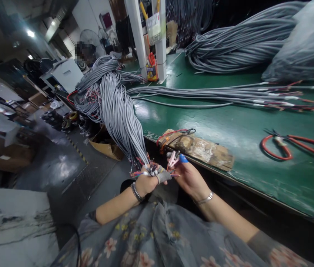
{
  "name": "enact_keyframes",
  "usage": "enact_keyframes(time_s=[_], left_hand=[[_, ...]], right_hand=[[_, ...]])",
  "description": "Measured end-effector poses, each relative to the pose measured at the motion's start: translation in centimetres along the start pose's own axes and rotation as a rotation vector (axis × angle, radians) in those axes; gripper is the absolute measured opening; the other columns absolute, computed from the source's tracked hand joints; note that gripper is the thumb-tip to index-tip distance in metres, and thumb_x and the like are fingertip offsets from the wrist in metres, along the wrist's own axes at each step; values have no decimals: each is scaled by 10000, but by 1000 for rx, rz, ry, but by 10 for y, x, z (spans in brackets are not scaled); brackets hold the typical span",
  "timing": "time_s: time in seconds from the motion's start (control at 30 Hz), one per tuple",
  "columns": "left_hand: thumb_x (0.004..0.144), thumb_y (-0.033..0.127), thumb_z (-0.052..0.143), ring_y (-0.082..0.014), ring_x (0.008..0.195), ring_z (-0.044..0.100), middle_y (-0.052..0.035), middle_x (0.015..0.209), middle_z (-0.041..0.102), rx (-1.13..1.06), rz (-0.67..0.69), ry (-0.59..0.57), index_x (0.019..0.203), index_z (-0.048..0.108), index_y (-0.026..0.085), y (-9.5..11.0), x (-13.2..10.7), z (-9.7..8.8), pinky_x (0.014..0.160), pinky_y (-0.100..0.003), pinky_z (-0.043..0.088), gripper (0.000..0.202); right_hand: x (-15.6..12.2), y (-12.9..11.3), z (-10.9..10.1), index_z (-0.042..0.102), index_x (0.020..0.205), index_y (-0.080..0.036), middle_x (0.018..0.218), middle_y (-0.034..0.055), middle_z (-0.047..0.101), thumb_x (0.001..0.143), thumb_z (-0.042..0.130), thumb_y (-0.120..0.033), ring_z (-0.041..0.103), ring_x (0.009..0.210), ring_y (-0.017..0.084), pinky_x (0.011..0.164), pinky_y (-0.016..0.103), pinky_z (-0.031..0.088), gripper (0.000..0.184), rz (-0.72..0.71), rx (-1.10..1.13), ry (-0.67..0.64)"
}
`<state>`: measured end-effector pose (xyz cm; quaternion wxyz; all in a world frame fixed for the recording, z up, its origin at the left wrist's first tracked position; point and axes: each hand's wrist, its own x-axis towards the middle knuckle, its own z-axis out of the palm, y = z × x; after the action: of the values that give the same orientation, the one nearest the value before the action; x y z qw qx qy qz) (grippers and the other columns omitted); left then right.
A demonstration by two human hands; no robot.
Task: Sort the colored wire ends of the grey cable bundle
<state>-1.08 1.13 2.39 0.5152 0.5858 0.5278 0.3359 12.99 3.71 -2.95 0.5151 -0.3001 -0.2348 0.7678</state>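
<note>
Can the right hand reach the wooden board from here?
Probably yes: the right hand is close to the wooden board, with nothing visible between them, though that hand holds a pale clip.

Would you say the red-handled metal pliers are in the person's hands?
No, the red-handled metal pliers lie open on the glossy green tabletop.
</note>
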Motion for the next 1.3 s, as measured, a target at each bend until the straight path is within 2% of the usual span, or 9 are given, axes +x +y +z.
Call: enact_keyframes(time_s=[0.2,0.3,0.4,0.57,0.8,0.9,1.07,1.2,1.3], left_hand=[[689,530,680,-137,537,534,-26,515,594,-44,-19,15,498,602,158,-7,6,3,604,-277,436,425],[680,533,685,-135,542,534,-24,519,596,-36,-19,15,499,593,160,-9,7,4,621,-283,437,425],[675,536,686,-134,543,532,-23,520,597,-33,-23,30,492,578,162,-10,7,4,613,-282,431,430],[675,541,681,-135,527,528,-25,507,591,-4,-26,25,482,575,160,-9,6,3,582,-280,421,441],[681,557,676,-138,544,538,-24,520,592,-19,-19,7,514,581,159,-5,2,-1,595,-280,430,442],[690,551,677,-130,533,531,-19,513,594,-17,3,7,511,592,158,-3,-3,-3,585,-272,423,440],[742,476,662,-125,545,541,-13,535,613,-28,37,59,556,624,156,-9,-5,-4,588,-256,416,372],[760,435,658,-125,558,552,-10,550,624,-61,71,96,572,631,160,-14,-1,2,618,-258,433,334],[732,455,679,-123,536,537,-9,533,608,-83,56,130,534,614,166,-10,2,8,619,-265,440,357]], right_hand=[[0,5,-6,644,631,-239,608,12,593,675,596,-740,509,580,176,588,328,429,505,-256,-323,139],[4,9,-9,681,738,-228,638,27,623,675,566,-766,554,606,199,599,353,457,554,-150,-225,67],[8,10,-8,690,786,-204,675,31,645,676,640,-701,577,616,191,612,354,482,511,-41,-38,18],[8,7,-3,690,800,-218,705,12,668,652,734,-608,578,611,173,627,338,497,419,-14,64,52],[2,4,-1,687,754,-251,740,17,685,602,683,-722,580,631,174,587,310,481,496,30,83,30],[0,0,-2,708,775,-247,755,21,692,601,712,-688,574,624,164,572,292,476,474,72,102,2],[0,-3,-2,722,854,-217,701,1,668,713,737,-473,549,591,136,552,260,465,293,7,114,-14],[1,3,-3,716,809,-210,691,5,666,709,726,-538,543,585,136,582,278,481,343,-45,103,-28],[3,9,-5,706,793,-213,713,14,674,700,715,-580,560,609,151,612,298,496,378,-75,89,-36]])
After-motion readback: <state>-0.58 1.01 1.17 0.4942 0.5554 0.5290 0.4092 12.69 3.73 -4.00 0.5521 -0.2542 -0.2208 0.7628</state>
